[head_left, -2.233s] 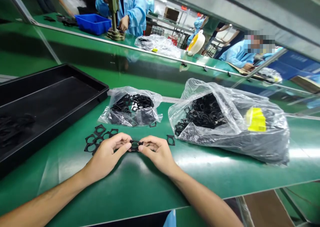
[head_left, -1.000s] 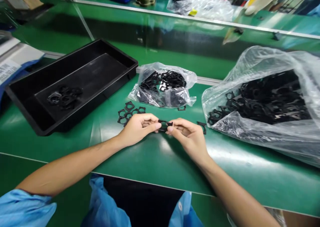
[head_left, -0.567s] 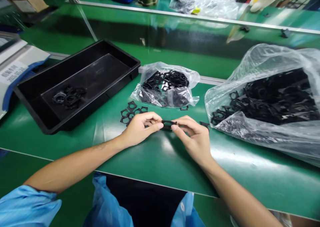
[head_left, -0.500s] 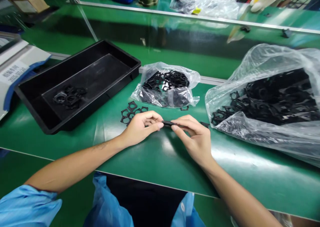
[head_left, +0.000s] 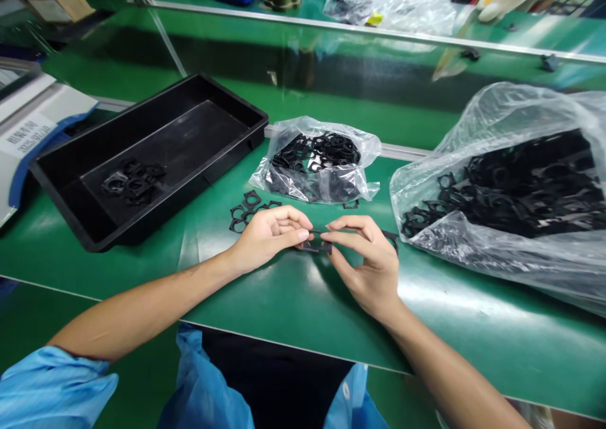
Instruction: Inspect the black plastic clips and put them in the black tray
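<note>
My left hand [head_left: 269, 236] and my right hand [head_left: 372, 262] meet over the green bench, each pinching one end of a small black plastic frame part [head_left: 316, 245] held just above the surface. Both hands have fingers closed on it. Several loose black frame parts [head_left: 249, 205] lie just beyond my left hand. Another single part [head_left: 391, 236] lies by my right hand's knuckles.
A black tray [head_left: 71, 217] with a few parts [head_left: 130, 180] in it sits at left. A small clear bag of black parts [head_left: 319, 161] lies behind my hands and a large bag [head_left: 511, 192] at right. A white-and-blue device [head_left: 23, 139] stands at far left.
The view dropped from the far bench and co-workers to my hands. The part has been turned between my fingertips and now sits lower; both hands keep their pinch on it.
</note>
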`<state>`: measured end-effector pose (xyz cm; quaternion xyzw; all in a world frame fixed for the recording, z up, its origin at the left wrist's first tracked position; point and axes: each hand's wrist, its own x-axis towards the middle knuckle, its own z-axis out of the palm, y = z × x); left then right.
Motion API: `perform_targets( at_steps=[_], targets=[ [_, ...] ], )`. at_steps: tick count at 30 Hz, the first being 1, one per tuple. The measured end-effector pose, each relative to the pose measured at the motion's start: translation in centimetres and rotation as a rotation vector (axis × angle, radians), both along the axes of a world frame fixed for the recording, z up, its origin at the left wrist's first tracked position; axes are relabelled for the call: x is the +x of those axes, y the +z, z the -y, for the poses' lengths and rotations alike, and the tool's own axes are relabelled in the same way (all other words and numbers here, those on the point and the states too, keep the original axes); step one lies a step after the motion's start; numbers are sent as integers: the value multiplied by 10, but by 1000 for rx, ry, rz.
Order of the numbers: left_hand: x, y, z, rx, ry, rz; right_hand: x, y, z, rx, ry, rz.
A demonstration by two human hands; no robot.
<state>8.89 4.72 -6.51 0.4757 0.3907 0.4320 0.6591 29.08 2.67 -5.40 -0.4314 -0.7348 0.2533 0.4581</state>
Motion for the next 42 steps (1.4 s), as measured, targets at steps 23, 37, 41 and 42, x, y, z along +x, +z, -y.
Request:
perform_targets(
  at_steps=[23,37,41,42],
  targets=[
    [1,-2,2,-37,9,-112,-7,10,-4,-782,62,-482],
    [-1,-3,-1,-165,-103,31,-6,6,-4,-740,58,-521],
    [1,-4,-1,-198,-108,99,-6,6,-4,-729,58,-525],
    [1,-5,-1,-208,-102,112,-6,5,-4,-727,55,-530]
  ],
)
